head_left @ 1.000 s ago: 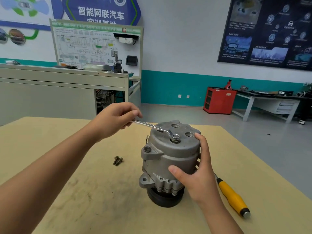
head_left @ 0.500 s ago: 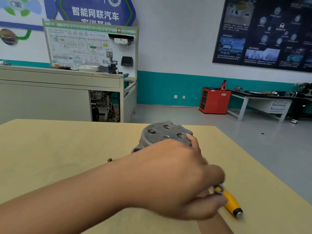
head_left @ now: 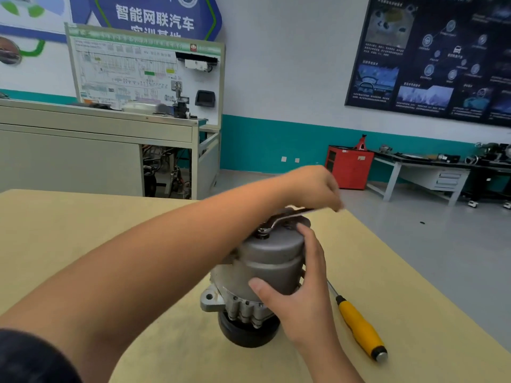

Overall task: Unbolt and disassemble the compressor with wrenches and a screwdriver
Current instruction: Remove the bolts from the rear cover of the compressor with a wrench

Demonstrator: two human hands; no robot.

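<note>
The grey metal compressor (head_left: 272, 261) stands upright on its black pulley (head_left: 246, 331) on the tan table (head_left: 83, 244). A silver ring wrench (head_left: 284, 218) sits with its ring end on a bolt (head_left: 263, 231) on the compressor's top. My left hand (head_left: 312, 189) reaches across above the compressor and grips the wrench's far end, on the right. My right hand (head_left: 301, 297) wraps around the compressor's right side, thumb in front, fingers up toward the top rim.
A yellow-handled screwdriver (head_left: 359, 326) lies on the table right of the compressor. The table's right edge runs diagonally close by. A grey cabinet (head_left: 96, 150), a red cabinet (head_left: 349, 167) and a workbench (head_left: 431, 167) stand beyond on the floor.
My left hand has swung the wrench handle from the compressor's left, around the near side, to the far right. My right hand has stayed on the compressor body.
</note>
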